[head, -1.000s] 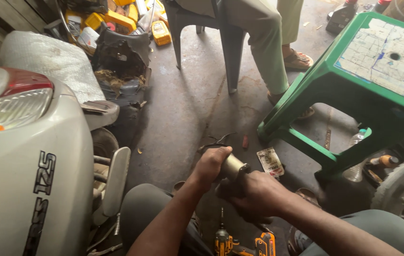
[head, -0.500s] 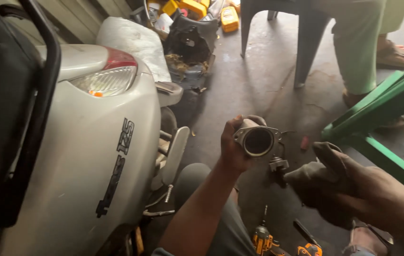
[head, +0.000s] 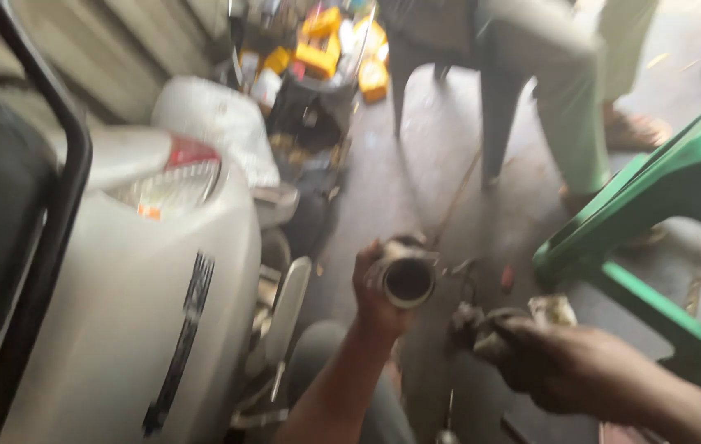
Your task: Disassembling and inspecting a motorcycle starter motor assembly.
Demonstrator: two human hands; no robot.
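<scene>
Lowered slightly since before, left hand (head: 373,288) fingers clamp one metal tube (head: 404,278) beside one white scooter (head: 161,312), right hand (head: 560,366) clutching one rag (head: 482,329) near one green table (head: 654,222).

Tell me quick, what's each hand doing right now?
Left hand: closed around a short metal tube, open end toward the camera.
Right hand: closed on a dirty rag; the picture is blurred.

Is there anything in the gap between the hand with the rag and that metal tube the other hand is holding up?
Nothing visible. The left hand grips the metal tube, its open end facing the camera. The right hand holds a dirty rag just to the side of it. Only bare concrete floor shows in the gap, though the picture is blurred.
</scene>
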